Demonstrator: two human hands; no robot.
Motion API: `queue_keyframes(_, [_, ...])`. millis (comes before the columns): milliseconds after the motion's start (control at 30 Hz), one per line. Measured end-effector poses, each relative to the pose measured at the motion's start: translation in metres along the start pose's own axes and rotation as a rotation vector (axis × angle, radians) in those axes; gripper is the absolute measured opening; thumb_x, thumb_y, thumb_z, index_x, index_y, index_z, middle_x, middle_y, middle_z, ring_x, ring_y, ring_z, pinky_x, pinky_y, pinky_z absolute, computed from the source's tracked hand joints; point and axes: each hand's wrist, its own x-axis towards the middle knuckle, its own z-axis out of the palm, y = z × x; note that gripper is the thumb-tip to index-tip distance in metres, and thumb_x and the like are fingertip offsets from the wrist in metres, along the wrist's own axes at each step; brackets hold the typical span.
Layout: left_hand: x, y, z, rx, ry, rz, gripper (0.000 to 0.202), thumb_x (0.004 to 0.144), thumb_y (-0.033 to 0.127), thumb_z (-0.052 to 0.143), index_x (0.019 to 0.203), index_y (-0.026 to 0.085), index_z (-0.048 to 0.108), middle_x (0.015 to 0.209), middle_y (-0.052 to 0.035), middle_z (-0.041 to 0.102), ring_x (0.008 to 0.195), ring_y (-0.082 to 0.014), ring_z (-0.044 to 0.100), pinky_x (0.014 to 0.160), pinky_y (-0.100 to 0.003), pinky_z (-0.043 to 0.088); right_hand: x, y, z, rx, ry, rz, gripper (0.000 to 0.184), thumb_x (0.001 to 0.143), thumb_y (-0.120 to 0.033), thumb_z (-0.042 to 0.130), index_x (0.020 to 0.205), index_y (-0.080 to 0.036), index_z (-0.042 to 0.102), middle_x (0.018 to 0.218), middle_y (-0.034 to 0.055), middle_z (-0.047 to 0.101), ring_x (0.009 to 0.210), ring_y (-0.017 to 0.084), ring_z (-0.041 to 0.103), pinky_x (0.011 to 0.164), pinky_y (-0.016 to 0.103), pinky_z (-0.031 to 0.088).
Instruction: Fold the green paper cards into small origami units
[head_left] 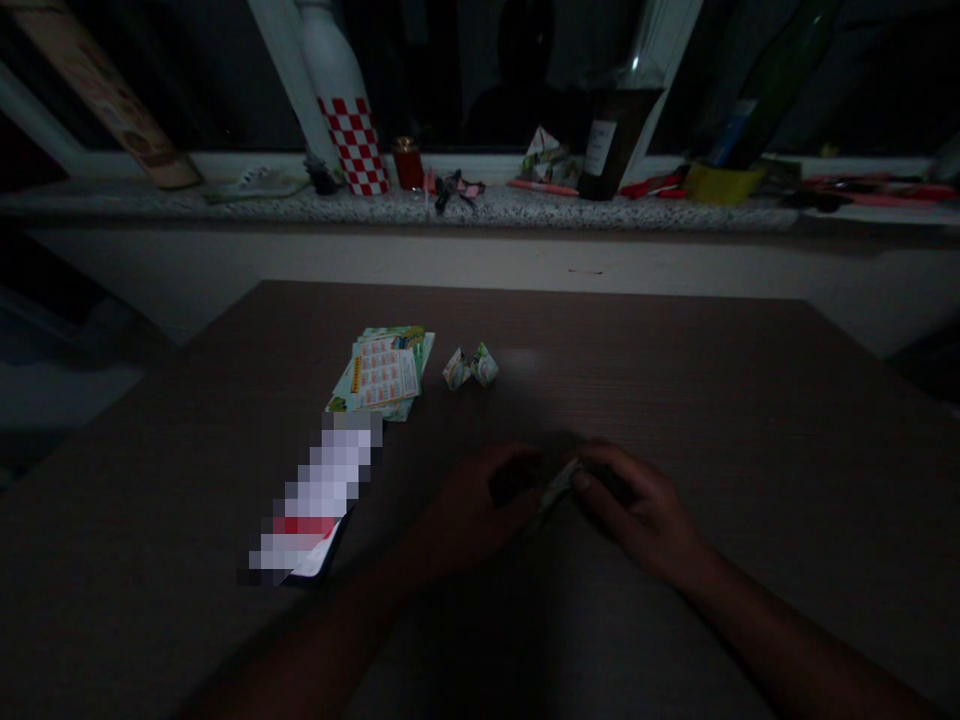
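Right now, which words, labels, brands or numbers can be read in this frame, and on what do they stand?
No text is legible.
Printed sheets: print too small.
Dark bottle's label: blurred.
Green bottle's label: too dark.
Phone screen: pixelated.
Folded paper between left hand and right hand: too dark.

No legible text anywhere. Printed leaflets (384,372) left of centre carry calendar-like grids, too small to read. Dark bottle (611,140), top centre-right: pale label, unreadable. Phone (315,500), lower left: screen pixelated. Folded paper (555,490), lower centre: too dark.
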Motion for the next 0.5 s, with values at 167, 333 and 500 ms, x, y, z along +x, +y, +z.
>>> queue_keyframes(167, [-0.002, -0.003, -0.002, 0.219, 0.031, 0.130, 0.064, 0.076, 0.022, 0.068, 0.135, 0.026, 0.042, 0.125, -0.0067, 0.060, 0.112, -0.0228, 0.056, 0.098, -0.039, 0.042, 0.002, -0.001, -0.002, 0.023, -0.096, -0.026, 0.027, 0.093, -0.019, 0.046, 0.116, -0.022, 0.062, 0.092, 0.0071, 0.062, 0.086, 0.019, 0.061, 0.071, 0.030, 0.051])
queue_keyframes(333, [-0.005, 0.000, -0.007, 0.406, -0.068, 0.261, 0.059, 0.079, 0.020, 0.066, 0.133, 0.031, 0.046, 0.129, -0.0024, 0.058, 0.116, -0.0218, 0.054, 0.100, -0.036, 0.039, 0.002, 0.003, -0.001, 0.043, -0.101, -0.030, 0.027, 0.093, -0.019, 0.047, 0.114, -0.022, 0.064, 0.089, 0.0066, 0.062, 0.081, 0.018, 0.062, 0.068, 0.030, 0.051])
queue_keyframes(500, [-0.003, -0.001, -0.012, 0.575, -0.073, 0.234, 0.046, 0.080, 0.027, 0.064, 0.125, 0.027, 0.054, 0.114, -0.0030, 0.066, 0.098, -0.0221, 0.061, 0.087, -0.033, 0.043, 0.000, 0.009, 0.004, -0.027, -0.055, -0.009, 0.029, 0.091, -0.023, 0.052, 0.119, -0.024, 0.059, 0.101, 0.0074, 0.065, 0.094, 0.020, 0.063, 0.080, 0.032, 0.052])
